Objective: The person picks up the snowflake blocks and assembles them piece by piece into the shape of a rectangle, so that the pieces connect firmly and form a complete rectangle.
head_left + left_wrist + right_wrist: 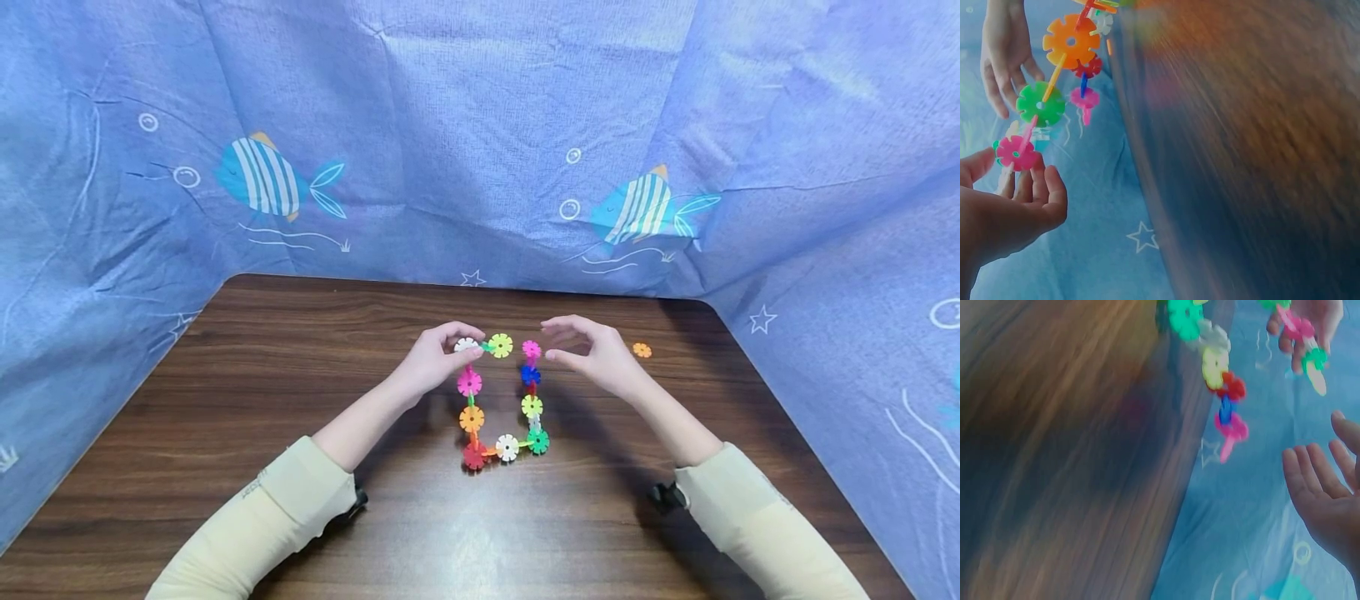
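Observation:
A U-shaped chain of interlocking snowflake discs in many colours hangs between the hands, its top partly closed over from the left. My left hand pinches the white disc at the upper left corner between thumb and fingers. From that corner a green link leads to a yellow-green disc, which is apart from the pink disc ending the right side. Beside that pink end, my right hand is held with fingers spread and nothing in it. The right wrist view shows its palm apart from the chain.
One loose orange disc lies on the brown wooden table, to the right beyond the right hand. Behind and along the sides of the table hangs a blue curtain printed with fish.

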